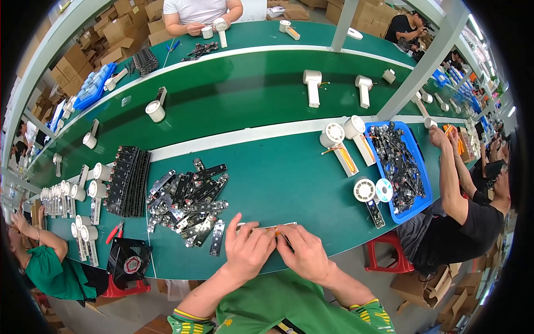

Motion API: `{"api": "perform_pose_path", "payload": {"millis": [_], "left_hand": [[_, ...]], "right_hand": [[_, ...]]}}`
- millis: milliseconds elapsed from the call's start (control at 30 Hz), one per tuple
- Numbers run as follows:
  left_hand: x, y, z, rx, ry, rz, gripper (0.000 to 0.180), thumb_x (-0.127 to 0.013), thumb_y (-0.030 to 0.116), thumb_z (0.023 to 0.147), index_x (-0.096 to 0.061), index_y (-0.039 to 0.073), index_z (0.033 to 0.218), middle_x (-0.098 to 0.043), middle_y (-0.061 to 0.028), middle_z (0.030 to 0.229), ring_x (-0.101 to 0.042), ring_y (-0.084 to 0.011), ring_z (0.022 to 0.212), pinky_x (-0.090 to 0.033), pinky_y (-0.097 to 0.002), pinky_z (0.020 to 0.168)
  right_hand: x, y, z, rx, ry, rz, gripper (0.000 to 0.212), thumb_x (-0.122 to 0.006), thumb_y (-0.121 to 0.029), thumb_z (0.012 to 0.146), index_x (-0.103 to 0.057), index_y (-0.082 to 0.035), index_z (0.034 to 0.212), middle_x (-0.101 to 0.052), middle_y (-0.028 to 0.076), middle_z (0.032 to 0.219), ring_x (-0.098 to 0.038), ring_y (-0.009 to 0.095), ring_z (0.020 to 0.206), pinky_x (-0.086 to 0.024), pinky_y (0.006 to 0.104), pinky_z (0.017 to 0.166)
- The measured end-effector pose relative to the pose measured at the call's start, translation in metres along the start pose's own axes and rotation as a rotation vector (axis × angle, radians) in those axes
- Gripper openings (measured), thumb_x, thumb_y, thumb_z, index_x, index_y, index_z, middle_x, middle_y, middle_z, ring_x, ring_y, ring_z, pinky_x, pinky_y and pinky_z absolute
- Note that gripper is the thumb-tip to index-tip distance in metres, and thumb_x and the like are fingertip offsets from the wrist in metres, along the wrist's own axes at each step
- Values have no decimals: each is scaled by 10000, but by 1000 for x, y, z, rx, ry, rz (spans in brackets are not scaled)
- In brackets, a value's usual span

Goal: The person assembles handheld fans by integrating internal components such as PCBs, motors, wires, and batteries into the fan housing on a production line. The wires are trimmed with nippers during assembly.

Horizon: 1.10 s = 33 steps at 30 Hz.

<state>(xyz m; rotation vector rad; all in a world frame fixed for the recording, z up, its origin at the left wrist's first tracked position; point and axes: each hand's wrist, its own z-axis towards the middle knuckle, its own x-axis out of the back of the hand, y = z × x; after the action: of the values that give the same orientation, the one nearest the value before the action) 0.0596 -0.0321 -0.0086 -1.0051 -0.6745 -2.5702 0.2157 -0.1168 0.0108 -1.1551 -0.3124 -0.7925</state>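
Left hand (245,250) and right hand (305,253) both grasped white part (290,224) (mostly hidden by fingers) at near side of green table (272,178). Orange piece (276,231) showed between fingertips. Pile of circuit boards (189,203) lay beyond left hand, to its left; white fan unit (364,190) sat right of right hand, just beside blue tray (427,190).

Held piece (287,224): plastic-looking. Blue bin (415,209): glossy plastic. Worktop (267,183): smooth. Fan head (334,134): smooth plastic. Carton (410,289): matt cardboard.
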Motion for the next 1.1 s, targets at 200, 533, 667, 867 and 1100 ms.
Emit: {"api": "perform_pose_path", "payload": {"millis": [200, 533, 667, 867, 1100], "left_hand": [[2, 0, 0, 39, -21, -41, 247, -854, 68, 758, -768, 114, 984, -708, -6, 859, -708, -230, 901, -462, -533, 1142], [-2, 1, 0, 1, -21, 35, 234, -842, 68, 768, -768, 123, 983, -693, 3, 845, -701, -210, 885, -465, -510, 1139], [-4, -1, 0, 34, -30, -4, 219, -844, 65, 782, -770, 120, 981, -697, 3, 848, -702, -207, 884, -463, -501, 1139], [4, -1, 2, 28, -128, -97, 263, -819, 81, 837, -787, 84, 1099, -729, -7, 963, -689, -207, 957, -413, -535, 1181], [4, -4, 2, 5, -116, -93, 272, -848, 111, 823, -787, 103, 1088, -737, -6, 960, -688, -234, 990, -389, -557, 1197]], "right_hand": [[-4, 1, 0, -6, 12, -1, 292, -754, 55, 910, -666, 30, 1187, -745, 184, 1043, -755, 335, 809, -629, 396, 665], [-3, 1, 0, -3, 7, -13, 273, -753, 56, 909, -675, 32, 1169, -742, 181, 1038, -753, 344, 814, -630, 399, 682], [-3, 3, 1, -41, 12, 24, 255, -767, 45, 905, -687, 29, 1146, -741, 175, 1014, -750, 334, 799, -627, 395, 674], [-6, 2, 0, -95, 64, 4, 227, -778, 17, 902, -699, 12, 1115, -736, 168, 958, -739, 316, 747, -619, 392, 639], [-9, 7, 0, -143, 59, -22, 205, -784, -4, 885, -696, 5, 1070, -730, 162, 909, -733, 296, 713, -610, 385, 610]]}}
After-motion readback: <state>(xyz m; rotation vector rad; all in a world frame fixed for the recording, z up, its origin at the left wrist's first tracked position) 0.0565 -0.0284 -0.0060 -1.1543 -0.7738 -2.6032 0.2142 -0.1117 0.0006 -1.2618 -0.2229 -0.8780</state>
